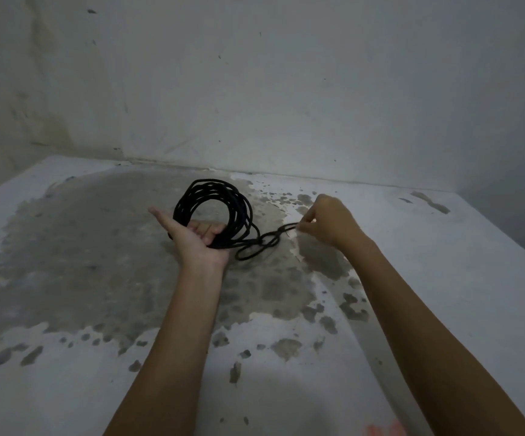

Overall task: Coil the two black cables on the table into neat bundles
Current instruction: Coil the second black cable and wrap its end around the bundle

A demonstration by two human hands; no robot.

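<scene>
A black cable is wound into a round bundle of several loops, standing upright above the table. My left hand is palm up with the thumb stretched out and the fingers curled through the loops, holding the bundle from below. A loose twisted tail of the cable runs right from the bundle. My right hand pinches the end of that tail between thumb and fingers, a little to the right of the bundle. Only one cable is in view.
The table is a worn white surface with large grey patches of peeled paint. A stained white wall stands close behind it. The table's right edge slants toward me. A small pink smear lies at the bottom edge.
</scene>
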